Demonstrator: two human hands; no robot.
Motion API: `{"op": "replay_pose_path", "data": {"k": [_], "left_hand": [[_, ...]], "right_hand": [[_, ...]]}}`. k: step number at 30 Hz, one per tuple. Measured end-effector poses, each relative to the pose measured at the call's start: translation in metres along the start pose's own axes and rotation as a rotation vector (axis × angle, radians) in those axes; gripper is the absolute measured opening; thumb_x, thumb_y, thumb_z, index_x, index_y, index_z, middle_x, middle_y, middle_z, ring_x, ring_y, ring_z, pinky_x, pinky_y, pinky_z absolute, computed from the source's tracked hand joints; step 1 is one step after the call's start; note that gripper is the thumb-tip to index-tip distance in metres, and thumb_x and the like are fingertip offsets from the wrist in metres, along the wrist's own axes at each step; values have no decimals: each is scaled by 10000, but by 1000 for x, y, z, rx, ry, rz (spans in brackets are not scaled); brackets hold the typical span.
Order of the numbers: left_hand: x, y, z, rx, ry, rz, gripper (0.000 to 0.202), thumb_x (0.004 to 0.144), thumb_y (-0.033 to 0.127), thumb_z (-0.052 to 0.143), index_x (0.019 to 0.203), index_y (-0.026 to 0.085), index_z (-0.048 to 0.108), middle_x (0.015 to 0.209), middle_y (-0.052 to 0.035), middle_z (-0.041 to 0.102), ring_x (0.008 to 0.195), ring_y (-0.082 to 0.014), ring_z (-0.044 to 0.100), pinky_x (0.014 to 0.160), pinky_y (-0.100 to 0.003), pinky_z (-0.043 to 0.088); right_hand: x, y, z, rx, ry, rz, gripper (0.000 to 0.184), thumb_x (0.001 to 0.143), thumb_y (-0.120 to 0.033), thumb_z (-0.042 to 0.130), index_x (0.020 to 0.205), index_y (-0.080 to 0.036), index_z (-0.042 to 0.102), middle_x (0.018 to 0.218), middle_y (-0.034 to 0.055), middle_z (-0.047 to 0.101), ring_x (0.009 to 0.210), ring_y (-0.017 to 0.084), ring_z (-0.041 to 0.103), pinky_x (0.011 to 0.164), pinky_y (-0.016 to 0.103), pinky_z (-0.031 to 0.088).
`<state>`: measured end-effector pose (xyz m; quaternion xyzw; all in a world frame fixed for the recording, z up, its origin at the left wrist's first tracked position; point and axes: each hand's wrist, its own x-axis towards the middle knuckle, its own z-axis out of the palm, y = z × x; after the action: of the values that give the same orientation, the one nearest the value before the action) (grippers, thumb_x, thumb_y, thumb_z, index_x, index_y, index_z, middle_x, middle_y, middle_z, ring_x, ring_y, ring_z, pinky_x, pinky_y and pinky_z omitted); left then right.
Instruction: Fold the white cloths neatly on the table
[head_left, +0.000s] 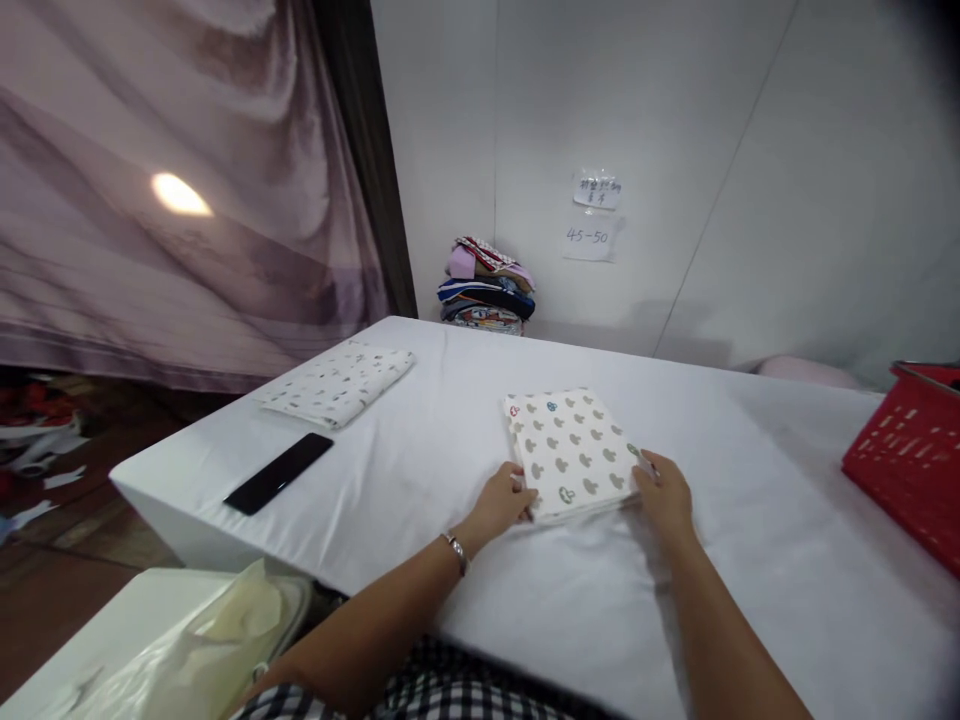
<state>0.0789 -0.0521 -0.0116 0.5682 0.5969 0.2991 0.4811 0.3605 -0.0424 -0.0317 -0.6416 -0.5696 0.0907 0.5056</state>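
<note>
A folded white cloth [574, 440] with grey-brown mushroom-like prints lies flat on the white-covered table [450, 400]. My left hand [502, 500] grips its near left corner, fingers curled at the edge. At the near right side my right hand [664, 495] pinches the other edge between thumb and fingers. Both hands rest low, close to the tabletop. Another folded white cloth [341, 383] with small dark prints lies at the far left, apart from my hands.
A black phone [279, 474] lies near the table's left edge. On the right stands a red plastic basket [911, 455]. A pile of folded fabrics [487, 285] sits behind the table by the wall. Plastic bags [217, 640] lie on a white surface at lower left.
</note>
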Motion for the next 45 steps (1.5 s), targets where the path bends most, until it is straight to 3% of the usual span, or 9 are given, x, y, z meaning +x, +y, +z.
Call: {"op": "replay_pose_path", "data": {"k": [4,7,10,16,22,28,35,40,45], "left_hand": [[-7,-1,-2,1,22,6,253,744,295,607,961,186,535,745,13,613,506,-81,538,483,-192,430],[5,0,-11,-2,111,31,257,768,319,589,977,174,551,885,-29,630,560,-80,565,518,-197,451],[24,5,-16,-52,161,18,399,776,362,594,1112,171,492,1032,-75,615,638,-103,598,517,-207,465],[74,28,-17,-76,226,-99,724,739,424,632,1323,156,299,1192,-145,562,797,-185,628,545,-248,485],[102,40,-18,-48,265,-166,744,641,235,685,1286,141,327,1192,-170,560,957,-254,593,618,-264,486],[72,24,-14,-129,259,-156,717,641,215,674,1264,164,322,1109,-134,603,828,-218,630,541,-250,495],[10,-10,-11,-343,222,-103,693,745,284,628,1325,192,259,985,-78,622,529,-96,580,458,-217,482],[18,-17,-52,-284,379,-29,640,771,243,577,1354,208,315,1245,-115,504,605,-62,573,453,-169,450],[33,-13,-65,-157,204,27,543,782,228,538,1315,225,430,1222,-78,559,738,-104,615,497,-159,461]], "right_hand": [[-16,-34,4,-195,-1,-417,298,845,-300,463,1050,-175,639,1100,106,620,1063,255,529,969,464,366],[-39,-69,19,-138,-326,-692,377,872,-335,489,1217,-190,536,1172,98,601,1104,222,514,964,403,384],[-59,-89,34,-230,-562,-813,542,836,-416,539,1316,-187,438,1304,118,511,1198,257,443,997,443,336],[-73,-88,49,-492,-505,-761,589,821,-296,507,1376,-165,361,1425,129,368,1320,304,282,1029,492,251],[-75,-85,54,-517,-457,-767,523,764,-119,458,1286,-146,481,1367,142,443,1264,294,364,993,451,305],[-74,-74,34,-422,-457,-825,535,652,-24,443,1155,-149,579,1262,131,543,1173,253,462,953,410,362],[-80,-40,-27,-413,-482,-871,497,734,-48,419,1181,-208,566,1266,82,560,1169,200,505,987,399,360],[-97,-53,-42,-421,-573,-637,410,842,-226,440,1242,-234,531,1331,73,502,1254,240,428,1003,459,372],[-105,-70,-23,-501,-456,-543,349,875,-375,458,1157,-211,584,1195,90,607,1150,253,525,1008,500,343]]}}
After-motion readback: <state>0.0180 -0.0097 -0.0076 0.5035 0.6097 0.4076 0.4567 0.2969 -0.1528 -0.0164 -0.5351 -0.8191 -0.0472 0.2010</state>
